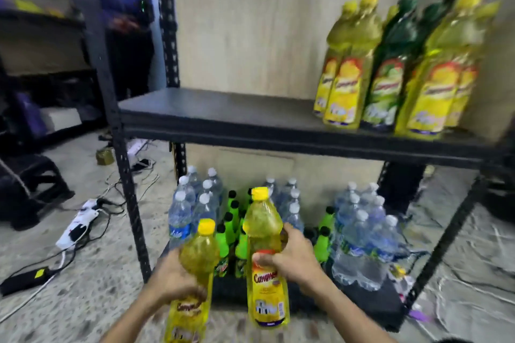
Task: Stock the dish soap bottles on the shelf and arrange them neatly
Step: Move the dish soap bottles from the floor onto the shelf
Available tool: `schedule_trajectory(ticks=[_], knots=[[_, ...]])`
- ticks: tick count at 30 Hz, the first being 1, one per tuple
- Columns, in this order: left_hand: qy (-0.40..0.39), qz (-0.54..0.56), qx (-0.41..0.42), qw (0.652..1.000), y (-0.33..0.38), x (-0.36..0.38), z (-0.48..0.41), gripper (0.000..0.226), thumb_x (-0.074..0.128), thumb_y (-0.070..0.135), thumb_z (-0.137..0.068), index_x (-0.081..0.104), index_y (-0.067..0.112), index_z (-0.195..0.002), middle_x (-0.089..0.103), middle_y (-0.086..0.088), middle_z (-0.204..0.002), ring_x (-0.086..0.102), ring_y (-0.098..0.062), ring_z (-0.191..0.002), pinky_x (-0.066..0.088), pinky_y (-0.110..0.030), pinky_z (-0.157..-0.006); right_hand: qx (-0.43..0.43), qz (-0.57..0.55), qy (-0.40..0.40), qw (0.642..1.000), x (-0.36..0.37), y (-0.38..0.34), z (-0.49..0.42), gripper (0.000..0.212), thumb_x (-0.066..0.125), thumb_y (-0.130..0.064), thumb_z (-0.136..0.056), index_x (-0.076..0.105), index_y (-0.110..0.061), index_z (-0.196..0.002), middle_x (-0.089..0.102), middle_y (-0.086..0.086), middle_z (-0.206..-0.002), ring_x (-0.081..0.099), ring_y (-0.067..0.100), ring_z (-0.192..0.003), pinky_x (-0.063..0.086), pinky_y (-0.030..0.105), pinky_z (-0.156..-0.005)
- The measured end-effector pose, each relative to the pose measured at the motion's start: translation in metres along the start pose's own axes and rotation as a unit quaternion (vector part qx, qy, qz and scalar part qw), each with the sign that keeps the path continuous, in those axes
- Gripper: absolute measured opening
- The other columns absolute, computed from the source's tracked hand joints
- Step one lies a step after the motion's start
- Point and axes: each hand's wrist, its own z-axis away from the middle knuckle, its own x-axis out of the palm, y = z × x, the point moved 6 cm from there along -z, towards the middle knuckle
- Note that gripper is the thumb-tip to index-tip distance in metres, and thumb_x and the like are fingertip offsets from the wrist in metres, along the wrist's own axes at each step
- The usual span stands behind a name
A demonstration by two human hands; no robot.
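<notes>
My left hand (170, 280) grips a yellow dish soap bottle (196, 256) around its middle, low in the view. My right hand (292, 257) grips a second yellow dish soap bottle (264, 234) at its waist, held upright a little higher. Both bottles are below the black shelf board (223, 117). On the right end of that board stand several yellow soap bottles (345, 72) and two green ones (390, 72), packed close together. The left and middle of the board are bare.
The bottom shelf (370, 306) holds packs of water bottles (362, 242) and green soda bottles (231, 231). Black slotted uprights (122, 175) frame the rack. A power strip (80, 225) and cables lie on the floor at left. A person (125, 17) stands behind, upper left.
</notes>
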Motion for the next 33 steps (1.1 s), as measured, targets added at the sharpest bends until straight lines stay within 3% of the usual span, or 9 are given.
schedule_trajectory(ticks=[4,6,8,10,13,16,21,26,33], knots=[[0.017,0.058,0.115,0.992,0.16,-0.069,0.025,0.059,0.093,0.009,-0.023,0.068,0.012,-0.077,0.072,0.007,-0.06,0.065,-0.008,-0.055,0.059,-0.027,-0.057,-0.107,0.017,0.069,0.992,-0.104,-0.104,0.028,0.054,0.094,-0.033,-0.059,0.063,-0.033,-0.102,0.069,-0.022,-0.083,0.065,-0.01,-0.077,0.048,0.003,-0.066],[0.035,0.099,0.18,0.978,0.236,-0.105,0.037,0.07,0.091,0.022,-0.013,0.07,0.012,-0.079,0.075,0.004,-0.07,0.067,-0.01,-0.063,0.061,-0.035,-0.066,-0.147,0.013,0.103,0.984,-0.151,-0.149,0.039,0.053,0.094,-0.036,-0.057,0.063,-0.034,-0.1,0.07,-0.022,-0.084,0.066,-0.008,-0.079,0.053,0.01,-0.074],[0.02,0.113,0.235,0.965,0.308,-0.132,0.047,0.073,0.093,0.028,-0.013,0.073,0.013,-0.082,0.077,0.006,-0.077,0.07,-0.008,-0.069,0.06,-0.03,-0.068,-0.179,0.004,0.128,0.976,-0.19,-0.189,0.043,0.062,0.093,-0.043,-0.052,0.064,-0.031,-0.106,0.074,-0.017,-0.089,0.07,-0.003,-0.084,0.058,0.023,-0.082],[0.0,0.136,0.269,0.953,0.366,-0.15,0.047,0.074,0.096,0.024,-0.02,0.074,0.01,-0.089,0.079,0.0,-0.084,0.074,-0.014,-0.078,0.06,-0.03,-0.07,-0.202,-0.01,0.164,0.966,-0.222,-0.225,0.038,0.07,0.092,-0.048,-0.047,0.066,-0.027,-0.109,0.077,-0.01,-0.094,0.073,0.007,-0.088,0.06,0.036,-0.085],[0.043,0.166,0.259,0.95,0.421,-0.171,0.01,0.074,0.098,0.013,-0.027,0.074,0.006,-0.096,0.079,-0.006,-0.089,0.076,-0.023,-0.086,0.063,-0.042,-0.075,-0.207,-0.012,0.241,0.948,-0.256,-0.277,0.009,0.081,0.088,-0.059,-0.037,0.068,-0.022,-0.106,0.076,-0.005,-0.094,0.073,0.015,-0.088,0.06,0.039,-0.084],[0.099,0.196,0.209,0.953,0.442,-0.182,-0.048,0.08,0.097,0.018,-0.018,0.072,0.013,-0.094,0.077,-0.005,-0.088,0.075,-0.024,-0.081,0.063,-0.045,-0.07,-0.192,-0.022,0.293,0.936,-0.269,-0.32,-0.035,0.085,0.086,-0.058,-0.035,0.062,-0.021,-0.107,0.072,0.001,-0.098,0.071,0.024,-0.092,0.06,0.044,-0.083],[0.143,0.202,0.151,0.957,0.449,-0.183,-0.142,0.08,0.095,0.024,-0.016,0.065,0.019,-0.09,0.073,-0.006,-0.091,0.071,-0.026,-0.08,0.063,-0.042,-0.072,-0.158,-0.033,0.359,0.919,-0.268,-0.37,-0.123,0.072,0.087,-0.03,-0.063,0.05,-0.01,-0.122,0.062,0.011,-0.118,0.061,0.032,-0.111,0.055,0.046,-0.092],[0.16,0.191,0.121,0.961,0.446,-0.17,-0.232,0.092,0.093,0.034,-0.01,0.069,0.018,-0.097,0.072,-0.005,-0.094,0.07,-0.023,-0.081,0.052,-0.023,-0.051,-0.09,-0.029,0.382,0.919,-0.25,-0.368,-0.208,0.068,0.076,-0.023,-0.084,0.037,-0.007,-0.137,0.047,0.018,-0.14,0.049,0.038,-0.13,0.044,0.039,-0.102],[0.148,0.154,0.151,0.965,0.459,-0.15,-0.299,0.084,0.092,0.035,-0.012,0.072,0.018,-0.091,0.074,-0.005,-0.089,0.072,-0.024,-0.081,0.062,-0.035,-0.069,0.017,-0.044,0.403,0.914,-0.226,-0.318,-0.29,0.073,0.071,-0.008,-0.085,0.028,-0.004,-0.143,0.043,0.018,-0.145,0.048,0.038,-0.132,0.043,0.045,-0.106]])
